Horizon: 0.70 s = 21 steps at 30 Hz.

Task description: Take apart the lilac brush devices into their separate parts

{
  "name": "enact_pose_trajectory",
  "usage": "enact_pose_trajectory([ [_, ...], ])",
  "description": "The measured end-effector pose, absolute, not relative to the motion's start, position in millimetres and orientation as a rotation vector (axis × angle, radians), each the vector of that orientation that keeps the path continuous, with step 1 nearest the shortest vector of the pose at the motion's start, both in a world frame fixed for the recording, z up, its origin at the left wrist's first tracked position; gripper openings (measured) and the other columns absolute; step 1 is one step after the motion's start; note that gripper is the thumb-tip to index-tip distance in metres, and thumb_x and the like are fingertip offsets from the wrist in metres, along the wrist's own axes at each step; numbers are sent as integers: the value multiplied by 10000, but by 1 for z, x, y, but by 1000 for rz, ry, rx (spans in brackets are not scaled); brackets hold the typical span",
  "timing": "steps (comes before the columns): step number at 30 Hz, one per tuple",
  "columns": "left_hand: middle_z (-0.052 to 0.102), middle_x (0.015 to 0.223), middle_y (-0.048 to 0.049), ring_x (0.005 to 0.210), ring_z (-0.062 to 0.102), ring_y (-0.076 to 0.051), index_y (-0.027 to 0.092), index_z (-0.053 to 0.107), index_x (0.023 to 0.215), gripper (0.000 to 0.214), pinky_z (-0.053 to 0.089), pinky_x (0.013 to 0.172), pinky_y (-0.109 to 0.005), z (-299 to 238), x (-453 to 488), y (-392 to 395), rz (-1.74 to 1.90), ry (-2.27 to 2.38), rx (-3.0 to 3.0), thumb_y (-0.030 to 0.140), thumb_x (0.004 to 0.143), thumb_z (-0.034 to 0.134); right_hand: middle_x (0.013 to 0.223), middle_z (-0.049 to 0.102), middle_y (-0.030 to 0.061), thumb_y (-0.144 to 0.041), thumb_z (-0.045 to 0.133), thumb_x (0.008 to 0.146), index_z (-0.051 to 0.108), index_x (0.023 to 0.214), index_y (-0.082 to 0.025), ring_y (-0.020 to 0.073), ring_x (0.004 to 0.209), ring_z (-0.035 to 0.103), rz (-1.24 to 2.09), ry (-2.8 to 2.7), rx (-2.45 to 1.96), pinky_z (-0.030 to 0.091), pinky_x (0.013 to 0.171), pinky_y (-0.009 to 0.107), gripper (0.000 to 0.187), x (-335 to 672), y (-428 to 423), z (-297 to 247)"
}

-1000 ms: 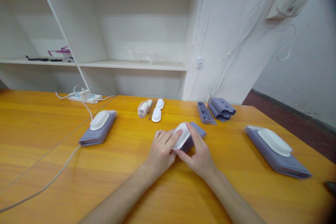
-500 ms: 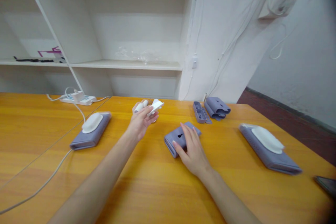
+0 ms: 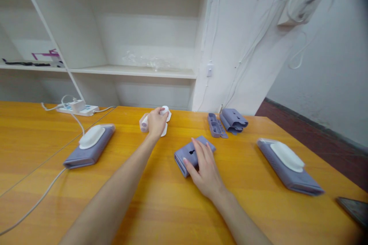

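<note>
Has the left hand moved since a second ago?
Yes. The left hand went from the purple case, under the right hand, forward to the white parts near the far edge of the table.

Bright, even indoor light, diffuse and from above, with no hard shadows. The glossy orange bench (image 3: 258,214) shows a soft sheen and pale streaks at far left. There is only faint contact shadow under the right hand (image 3: 202,170) and along the near forearms. The white shelf (image 3: 135,70) and wall (image 3: 330,84) are a bit washed out and low in contrast. There is mild glare on the plastic bag (image 3: 149,61). Strong wide-angle distortion: the shelf upright leans, the bench edge bows and the near forearms are stretched. Dark vignette in the top right and bottom right corners. The grey device (image 3: 289,166) at right is smeared at its near end. The left hand (image 3: 156,122) is far and soft, with finger detail unclear.
</note>
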<state>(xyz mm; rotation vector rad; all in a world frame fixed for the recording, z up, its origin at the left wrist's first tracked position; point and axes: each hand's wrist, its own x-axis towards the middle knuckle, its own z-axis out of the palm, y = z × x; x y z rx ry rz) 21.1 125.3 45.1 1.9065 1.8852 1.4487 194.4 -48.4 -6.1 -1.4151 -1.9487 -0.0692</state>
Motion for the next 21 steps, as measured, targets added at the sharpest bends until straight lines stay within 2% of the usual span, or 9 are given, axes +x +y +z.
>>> enact_pose_trajectory([
  [6,709,973,-86,945,638,-269,231,662,1067,332,447,824,-336,42,29,145,1339,2014,1975,421,834,522,1345,471,129,-397,462,913,309,1403,-166,259,1274,391,-71,-1958,-1400,210,1117,531,563,194,-48,-4],
  [12,697,1041,-87,994,628,-259,237,624,1120,345,435,842,-327,36,36,172,1244,2075,2032,420,847,521,1334,482,119,-404,487,898,336,1387,-160,259,1262,396,-74,-1946,-1427,264,1101,504,566,194,-46,-3],
  [17,698,996,-85,954,631,-271,249,627,1097,331,432,816,-345,29,36,186,1167,2119,2079,427,829,546,1327,478,125,-405,485,899,345,1383,-164,271,1250,394,-67,-1948,-1438,275,1085,512,559,195,-45,-4],
  [21,683,984,-106,999,598,-285,226,605,1129,360,393,879,-378,23,36,185,1098,2156,2137,409,823,555,1331,473,127,-407,476,905,344,1380,-155,272,1255,381,-66,-1946,-1444,282,1079,509,553,194,-45,-3],
])
